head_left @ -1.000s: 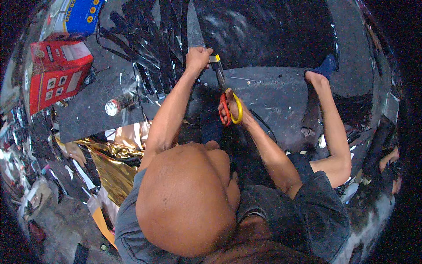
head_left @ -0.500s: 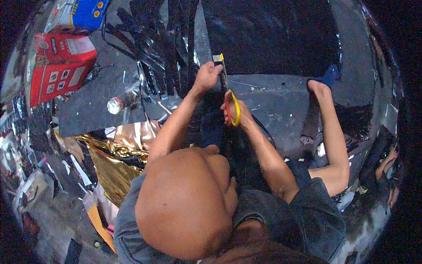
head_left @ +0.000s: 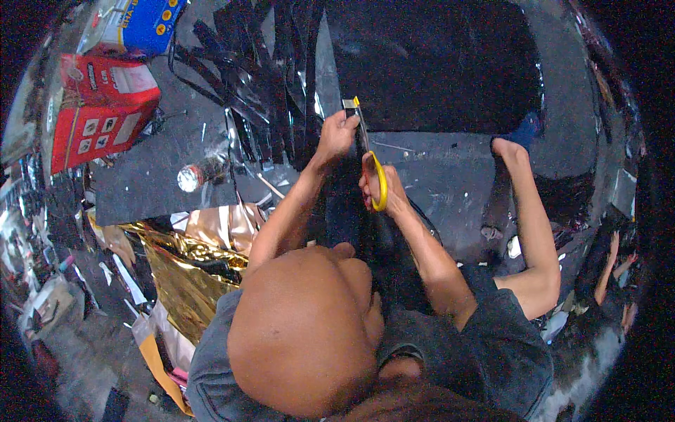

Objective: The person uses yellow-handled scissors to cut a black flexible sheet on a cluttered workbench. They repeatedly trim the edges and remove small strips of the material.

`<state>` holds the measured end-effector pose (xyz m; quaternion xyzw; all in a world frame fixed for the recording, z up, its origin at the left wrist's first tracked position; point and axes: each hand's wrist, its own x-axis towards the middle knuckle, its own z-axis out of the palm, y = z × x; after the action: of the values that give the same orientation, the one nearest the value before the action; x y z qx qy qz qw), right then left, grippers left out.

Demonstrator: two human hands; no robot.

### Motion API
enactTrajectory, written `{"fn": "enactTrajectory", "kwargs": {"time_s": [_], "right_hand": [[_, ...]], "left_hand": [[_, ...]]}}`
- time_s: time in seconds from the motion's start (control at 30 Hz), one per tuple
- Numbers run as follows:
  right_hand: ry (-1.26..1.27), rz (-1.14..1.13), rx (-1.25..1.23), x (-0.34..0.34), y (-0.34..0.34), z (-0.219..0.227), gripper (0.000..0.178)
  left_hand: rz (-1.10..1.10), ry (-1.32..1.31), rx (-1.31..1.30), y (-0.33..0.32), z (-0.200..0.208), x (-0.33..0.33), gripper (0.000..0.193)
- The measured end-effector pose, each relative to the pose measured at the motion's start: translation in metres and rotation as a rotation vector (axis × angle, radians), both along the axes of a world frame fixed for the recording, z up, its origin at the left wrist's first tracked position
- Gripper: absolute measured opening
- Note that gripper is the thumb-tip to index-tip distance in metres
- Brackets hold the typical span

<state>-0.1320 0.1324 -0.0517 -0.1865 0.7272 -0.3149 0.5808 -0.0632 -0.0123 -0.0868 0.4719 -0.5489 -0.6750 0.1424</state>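
My right hand (head_left: 383, 186) is wrapped round a pair of scissors (head_left: 380, 179) with a yellow handle. The blades point away, up along the fingers of my left hand (head_left: 337, 137). That hand is closed, its thumb and fingers pinching a small flat silver piece with a yellow edge (head_left: 351, 104), whose kind I cannot make out. Long glossy black strips (head_left: 271, 84) lie in a tangle to the left of my left hand. A broad black sheet (head_left: 436, 63) spreads out beyond both hands. Whether the blades touch the held piece is unclear.
At the left stand a red box (head_left: 105, 116) and a blue box (head_left: 144, 28). A bottle-like roll with a shiny end (head_left: 188, 178) lies near my left forearm. Crumpled gold foil (head_left: 183, 274) sits at lower left. A bare foot (head_left: 512, 144) rests by the sheet's right corner.
The whole view has shifted slightly, so most things sit a little lower. Less of the scissors' red handle part shows. Both hands keep their holds.
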Motion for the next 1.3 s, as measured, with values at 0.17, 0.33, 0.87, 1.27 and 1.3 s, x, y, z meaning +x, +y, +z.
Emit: {"fn": "enactTrajectory", "kwargs": {"time_s": [0.17,0.33,0.87,1.27,1.3], "right_hand": [[-0.122,-0.096,-0.027,-0.008,-0.029,0.017,0.077],[0.004,-0.104,-0.072,-0.026,-0.084,0.003,0.077],[0.474,0.023,-0.277,-0.123,-0.294,-0.042,0.083],[0.004,-0.019,-0.296,-0.179,-0.362,-0.009,0.076],[-0.031,-0.017,-0.270,-0.193,-0.344,-0.011,0.077]], "left_hand": [[-0.024,0.055,0.057,-0.001,0.017,0.004,0.020],[-0.074,0.266,0.094,-0.009,-0.012,0.007,0.020],[-0.008,0.114,-0.036,-0.001,0.059,0.024,0.014],[0.135,-0.501,-0.438,0.002,0.056,0.086,0.037],[0.124,-0.614,-0.616,-0.001,0.063,0.077,0.046]]}}
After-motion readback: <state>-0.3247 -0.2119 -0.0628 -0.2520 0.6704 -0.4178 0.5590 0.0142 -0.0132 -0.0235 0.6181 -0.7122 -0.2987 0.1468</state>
